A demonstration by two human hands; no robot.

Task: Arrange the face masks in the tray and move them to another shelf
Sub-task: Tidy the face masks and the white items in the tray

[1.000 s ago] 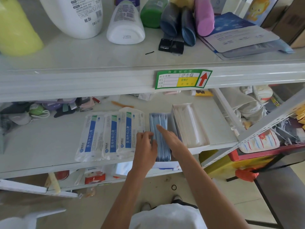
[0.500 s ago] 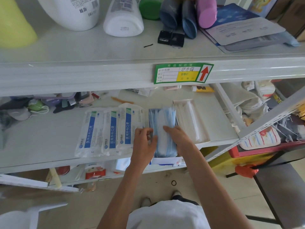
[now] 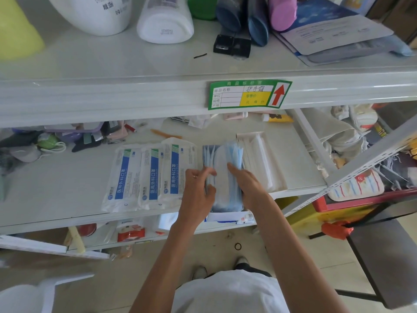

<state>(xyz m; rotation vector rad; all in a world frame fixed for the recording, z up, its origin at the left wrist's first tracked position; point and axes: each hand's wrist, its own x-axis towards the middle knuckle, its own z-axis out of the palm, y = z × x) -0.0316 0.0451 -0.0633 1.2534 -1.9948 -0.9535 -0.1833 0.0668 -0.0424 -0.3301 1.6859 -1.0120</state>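
Note:
A stack of blue face masks (image 3: pixel 225 168) stands on edge on the middle shelf (image 3: pixel 56 184), in a low white tray whose front edge (image 3: pixel 228 216) shows under my wrists. My left hand (image 3: pixel 198 188) presses the stack's left side with fingers curled on the masks. My right hand (image 3: pixel 246 181) holds the right side, fingers over the top mask. Three sealed white-and-blue mask packs (image 3: pixel 149 175) lie flat just left of the stack. A second white tray (image 3: pixel 264 159) with white masks sits to the right.
The upper shelf (image 3: pixel 135 62) carries bottles, a black clip and blue folders, with a green price label (image 3: pixel 248 94) on its edge. Clutter lies at the back left of the middle shelf. A slanted white upright (image 3: pixel 316 145) bounds the right side. Boxes sit on the lower shelf.
The masks have been tipped from tightly upright to leaning open, a white-backed one now facing up. My right hand slid from the stack's top to its right side; the left hand stayed at the left.

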